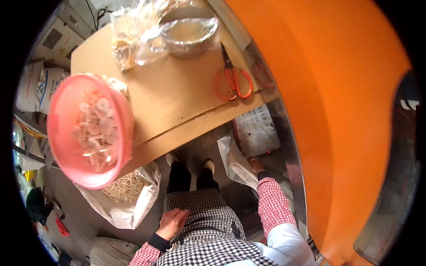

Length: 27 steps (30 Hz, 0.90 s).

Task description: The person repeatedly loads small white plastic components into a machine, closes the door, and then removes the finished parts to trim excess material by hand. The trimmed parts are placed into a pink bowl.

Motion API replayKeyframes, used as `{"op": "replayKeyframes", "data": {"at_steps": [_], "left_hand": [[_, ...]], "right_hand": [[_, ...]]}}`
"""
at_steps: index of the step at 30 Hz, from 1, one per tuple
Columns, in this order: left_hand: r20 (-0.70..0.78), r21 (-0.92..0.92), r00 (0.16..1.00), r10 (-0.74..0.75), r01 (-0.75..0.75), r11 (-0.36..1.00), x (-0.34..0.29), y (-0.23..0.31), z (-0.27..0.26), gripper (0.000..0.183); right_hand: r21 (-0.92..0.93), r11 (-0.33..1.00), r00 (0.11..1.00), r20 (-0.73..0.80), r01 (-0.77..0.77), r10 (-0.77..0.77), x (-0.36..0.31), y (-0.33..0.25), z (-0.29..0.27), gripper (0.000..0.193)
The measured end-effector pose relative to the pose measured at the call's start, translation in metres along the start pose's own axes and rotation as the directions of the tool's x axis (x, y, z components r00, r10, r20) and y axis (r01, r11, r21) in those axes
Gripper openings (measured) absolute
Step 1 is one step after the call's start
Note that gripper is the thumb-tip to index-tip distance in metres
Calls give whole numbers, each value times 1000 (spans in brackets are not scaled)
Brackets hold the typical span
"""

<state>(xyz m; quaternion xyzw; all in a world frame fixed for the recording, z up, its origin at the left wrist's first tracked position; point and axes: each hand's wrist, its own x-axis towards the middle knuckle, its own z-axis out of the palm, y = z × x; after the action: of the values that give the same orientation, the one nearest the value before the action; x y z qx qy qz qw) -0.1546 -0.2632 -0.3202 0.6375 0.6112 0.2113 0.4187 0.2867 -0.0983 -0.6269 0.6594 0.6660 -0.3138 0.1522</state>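
Note:
My left hand [173, 224] is held in front of my checked apron [204, 217], its fingers curled together with nothing showing in them. Low on the right, my right hand [256, 165] grips the edge of a white sack [237, 166] below the table's front edge; some of its fingers are hidden. A pink plastic basin [55, 133] sits at the table's left end, with small pale ring-shaped pieces and strips [97, 126] inside. Orange-handled scissors [233, 82] lie on the table's right side, blades pointing away from me.
Brown cardboard covers the table [168, 97]. At its far end are a metal bowl [188, 33] and clear plastic bags [128, 40]. An open white sack [128, 217] of thin pale pieces stands below the basin. A large orange machine panel [337, 111] borders the right side.

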Motion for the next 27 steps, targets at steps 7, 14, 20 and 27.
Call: {"op": "replayKeyframes", "data": {"at_steps": [7, 14, 20, 27], "left_hand": [[-72, -5, 970, -234, 234, 972, 8, -60, 78, 13], [-36, -41, 940, -339, 338, 940, 30, -104, 109, 11], [-100, -27, 956, -274, 273, 962, 43, -98, 108, 9], [-101, -118, 984, -148, 136, 984, 42, -60, 82, 10]], "right_hand": [[23, 1000, 998, 66, 12, -14, 104, 46, 73, 33], [-376, 873, 947, 199, 311, -252, 212, 128, 150, 39], [-313, 950, 984, 176, 23, 34, 193, 54, 113, 25], [71, 987, 845, -527, 145, -87, 47, -15, -5, 12]]}}
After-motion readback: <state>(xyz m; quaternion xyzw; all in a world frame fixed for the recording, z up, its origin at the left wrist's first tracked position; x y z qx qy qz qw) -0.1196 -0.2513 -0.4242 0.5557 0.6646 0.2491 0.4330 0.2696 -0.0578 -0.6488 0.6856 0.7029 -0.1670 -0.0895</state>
